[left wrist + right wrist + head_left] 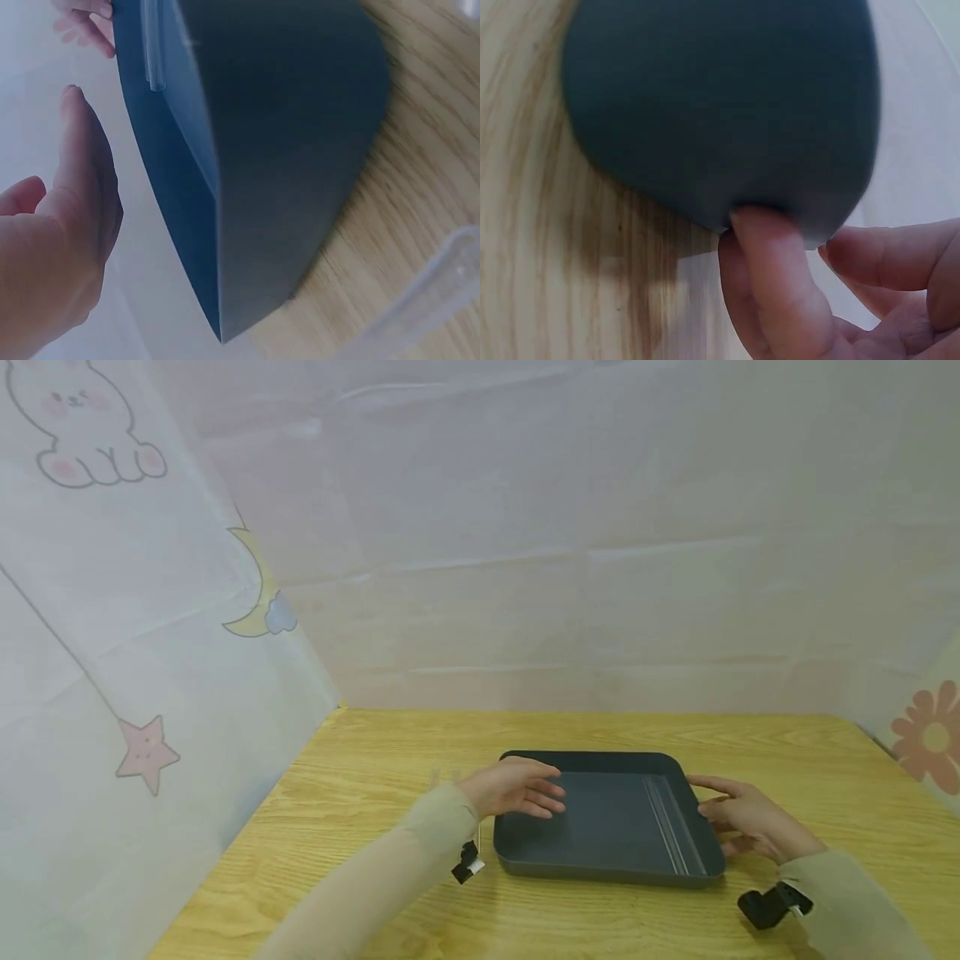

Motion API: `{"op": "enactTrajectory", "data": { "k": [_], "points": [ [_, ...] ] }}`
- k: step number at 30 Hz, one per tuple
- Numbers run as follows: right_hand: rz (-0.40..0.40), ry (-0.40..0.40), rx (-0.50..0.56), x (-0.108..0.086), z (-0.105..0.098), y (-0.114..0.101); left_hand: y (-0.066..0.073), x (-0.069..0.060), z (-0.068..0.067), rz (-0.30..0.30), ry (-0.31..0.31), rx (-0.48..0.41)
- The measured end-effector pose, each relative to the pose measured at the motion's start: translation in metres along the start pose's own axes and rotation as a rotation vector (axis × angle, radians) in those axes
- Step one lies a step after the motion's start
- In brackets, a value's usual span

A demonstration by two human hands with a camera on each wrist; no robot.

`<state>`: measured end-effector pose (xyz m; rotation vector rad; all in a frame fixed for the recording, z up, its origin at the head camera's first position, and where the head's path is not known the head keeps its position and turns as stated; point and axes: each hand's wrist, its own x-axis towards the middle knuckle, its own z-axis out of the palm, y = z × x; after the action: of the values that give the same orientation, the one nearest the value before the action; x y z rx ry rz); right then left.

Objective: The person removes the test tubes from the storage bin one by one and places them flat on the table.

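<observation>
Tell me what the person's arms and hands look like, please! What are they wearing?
The left sleeve and right sleeve are long, plain and pale beige. The left hand and right hand wear no gloves. Near each cuff is a little black gadget: the left gadget has a white part; the right gadget looks mostly black.

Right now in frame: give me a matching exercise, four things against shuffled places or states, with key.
Things
1. Tray
2. Clear strips
3. Right grip
4. Pink star

Places or states
A. Touching the tray's outer right side
B. On the patterned sheet, at the head view's left
C. Dark grey, open-topped
D. Inside the tray

Pairs: 1-C; 2-D; 3-A; 4-B
</observation>
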<state>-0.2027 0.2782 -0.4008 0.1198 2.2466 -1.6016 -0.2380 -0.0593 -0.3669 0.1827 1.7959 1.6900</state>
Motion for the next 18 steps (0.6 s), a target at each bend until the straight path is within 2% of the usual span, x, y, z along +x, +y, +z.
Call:
{"op": "enactTrajectory", "data": {
  "k": [18],
  "points": [
    [-0.005,0.013,-0.010,-0.002,0.001,-0.001,0.016,0.019,0.024,-0.015,-0.084,0.046]
  ]
}}
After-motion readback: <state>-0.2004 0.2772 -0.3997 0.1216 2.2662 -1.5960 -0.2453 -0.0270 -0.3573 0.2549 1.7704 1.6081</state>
